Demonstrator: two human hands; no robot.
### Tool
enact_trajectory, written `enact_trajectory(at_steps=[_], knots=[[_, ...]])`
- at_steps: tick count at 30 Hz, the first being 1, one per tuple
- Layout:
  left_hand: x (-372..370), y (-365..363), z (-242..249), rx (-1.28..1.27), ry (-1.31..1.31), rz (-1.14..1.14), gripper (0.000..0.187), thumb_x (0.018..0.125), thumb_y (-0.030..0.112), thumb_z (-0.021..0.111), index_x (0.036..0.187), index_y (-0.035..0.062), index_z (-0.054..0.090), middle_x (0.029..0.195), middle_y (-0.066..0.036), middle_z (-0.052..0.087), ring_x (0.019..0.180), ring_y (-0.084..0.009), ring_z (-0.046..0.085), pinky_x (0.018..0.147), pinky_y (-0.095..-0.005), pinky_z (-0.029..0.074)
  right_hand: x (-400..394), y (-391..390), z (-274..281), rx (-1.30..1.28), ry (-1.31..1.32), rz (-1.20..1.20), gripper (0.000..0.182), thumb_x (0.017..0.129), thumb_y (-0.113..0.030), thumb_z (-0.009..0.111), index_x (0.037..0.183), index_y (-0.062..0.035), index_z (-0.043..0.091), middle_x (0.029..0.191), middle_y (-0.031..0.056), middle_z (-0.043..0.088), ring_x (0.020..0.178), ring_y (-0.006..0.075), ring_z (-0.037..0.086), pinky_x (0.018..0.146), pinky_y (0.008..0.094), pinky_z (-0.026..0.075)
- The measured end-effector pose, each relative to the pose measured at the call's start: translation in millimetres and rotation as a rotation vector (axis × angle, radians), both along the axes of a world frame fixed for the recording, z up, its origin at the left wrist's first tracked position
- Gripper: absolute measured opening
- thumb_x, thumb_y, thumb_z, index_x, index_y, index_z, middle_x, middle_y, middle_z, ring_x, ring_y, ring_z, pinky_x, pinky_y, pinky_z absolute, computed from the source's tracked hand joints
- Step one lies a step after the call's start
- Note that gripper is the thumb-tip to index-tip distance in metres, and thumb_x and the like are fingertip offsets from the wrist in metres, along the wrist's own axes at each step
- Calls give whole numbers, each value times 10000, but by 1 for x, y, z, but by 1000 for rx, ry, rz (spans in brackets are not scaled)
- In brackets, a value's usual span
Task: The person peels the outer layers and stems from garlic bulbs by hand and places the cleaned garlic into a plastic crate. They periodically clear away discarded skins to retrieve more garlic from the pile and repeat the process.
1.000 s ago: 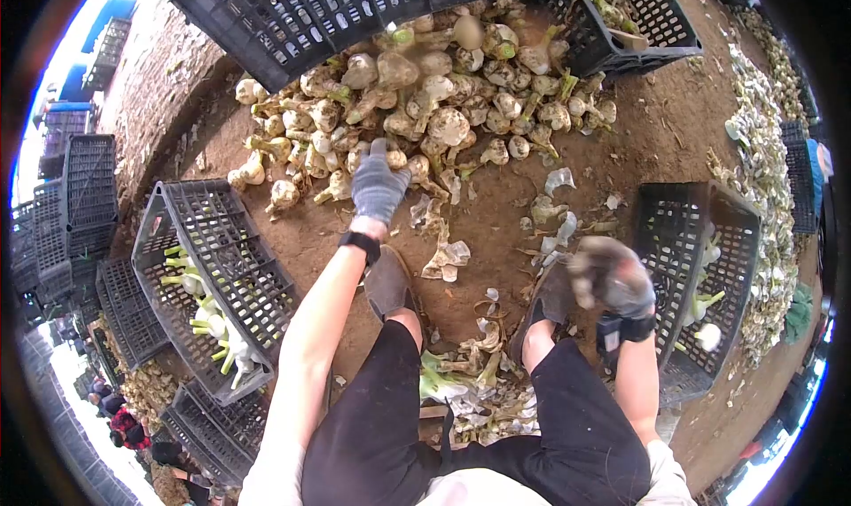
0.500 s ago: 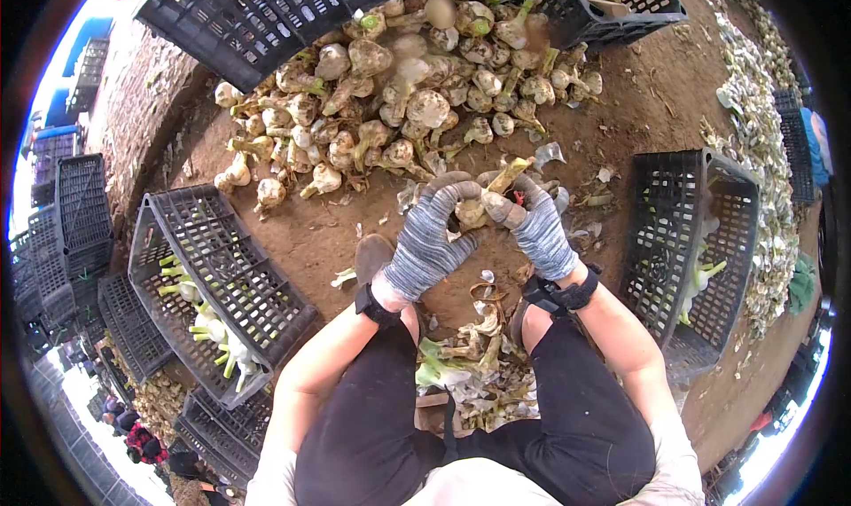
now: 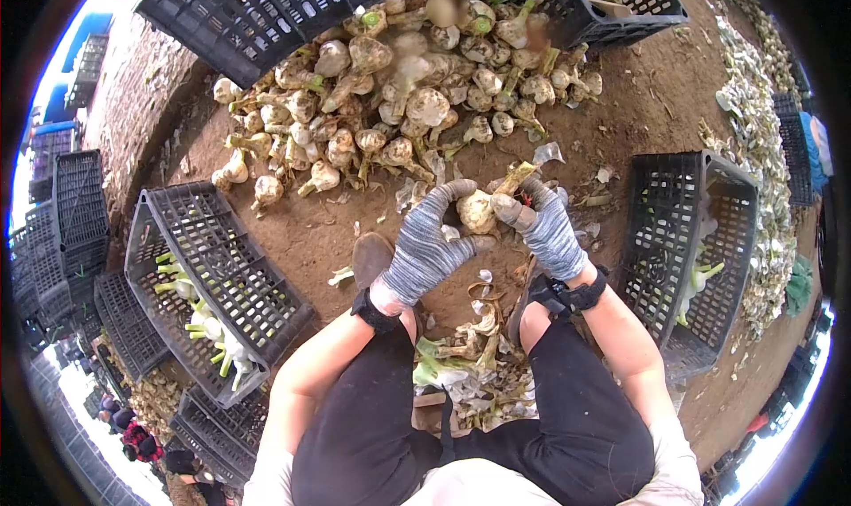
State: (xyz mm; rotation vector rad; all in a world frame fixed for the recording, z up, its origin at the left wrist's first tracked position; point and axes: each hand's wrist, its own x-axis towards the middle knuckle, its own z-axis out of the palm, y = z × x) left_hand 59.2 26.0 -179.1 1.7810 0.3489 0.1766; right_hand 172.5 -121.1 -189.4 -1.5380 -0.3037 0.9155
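Earthen floor (image 3: pixel 638 120) stretched beneath a heap of garlic (image 3: pixel 355 133), a black left crate (image 3: pixel 255 284) and a right crate (image 3: pixel 658 240). A second earlier, the left hand (image 3: pixel 427 247) was at the heap and the right hand (image 3: pixel 548 228) by the right crate; now both had met over the floor around one bulb (image 3: pixel 476 211). The right gripped it near the neck; the left's fingers stood apart beside it, contact unclear. Work had apparently passed from heap to bulb.
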Motion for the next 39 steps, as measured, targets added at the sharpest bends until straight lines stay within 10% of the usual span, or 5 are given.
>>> enact_trajectory(at_steps=[15, 20, 27, 34, 39], knots=[[4, 9, -9, -1533, 275, 21, 557, 836, 506, 534, 1101, 16, 559, 840, -102, 648, 624, -207, 617, 542, -292, 531, 10, -13, 19, -176, -48, 240, 278, 820, -135, 647, 1065, -9, 609, 934, 39, 638, 846, 98, 570, 755, 268, 475], [7, 11, -34, -1595, 656, 82, 506, 895, 516, 374, 967, 67, 597, 536, -70, 581, 276, -176, 438, 233, -253, 332, -18, -8, 3, 48, -91, 134, 296, 825, -118, 642, 1092, -2, 590, 945, 36, 629, 838, 102, 573, 764, 262, 474], [4, -1, -45, -849, 180, 212, 332, 977, 313, 389, 1017, 52, 590, 898, -28, 616, 836, -118, 580, 785, -249, 475, -14, 4, 6, 43, 129, 15, 329, 832, -130, 645, 1123, 9, 582, 1036, 78, 647, 923, 119, 595, 825, 267, 479], [2, -10, -16, -263, -57, 47, 504, 892, 415, 557, 1213, 45, 436, 1079, -56, 556, 947, -112, 537, 802, -247, 473, -14, 3, 7, 142, 88, -62, 287, 806, -102, 682, 1065, 3, 618, 1004, 73, 657, 886, 112, 600, 798, 254, 491], [-8, 10, -10, -992, 351, -176, 557, 872, 558, 490, 1074, 43, 559, 762, 12, 578, 581, -45, 507, 475, -171, 402, -1, -9, 13, -55, -81, 44, 303, 801, -102, 684, 1076, 0, 609, 973, 69, 661, 833, 96, 592, 759, 247, 488]])
